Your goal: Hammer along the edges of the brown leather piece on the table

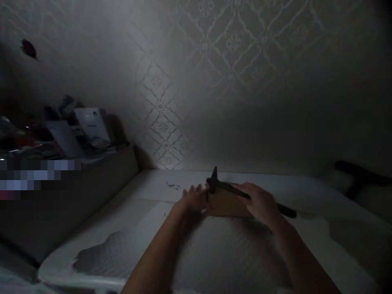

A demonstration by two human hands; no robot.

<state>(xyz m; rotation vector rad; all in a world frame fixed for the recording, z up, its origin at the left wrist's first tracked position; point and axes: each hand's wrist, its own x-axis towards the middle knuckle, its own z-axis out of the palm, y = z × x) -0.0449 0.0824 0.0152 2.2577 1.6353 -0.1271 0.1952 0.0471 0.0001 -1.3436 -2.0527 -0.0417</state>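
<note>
A hammer [228, 187] with a dark head and a long dark handle is gripped in my right hand [260, 202], its handle end sticking out to the right past the wrist. The hammer head hovers close to the fingertips of my left hand [194, 198], over the left end of a flat brown wooden board [229, 204]. My left finger and thumb close around a thin dark upright piece, apparently a nail [207, 197], at the board's left edge. Dim light blurs its details.
Small dark bits, perhaps nails [173, 185], lie scattered on the white table [153, 183] left of the board. A cabinet [101, 188] at the left carries boxes [93, 122] and clutter. A patterned wall [232, 81] rises behind. A dark object [361, 175] is at far right.
</note>
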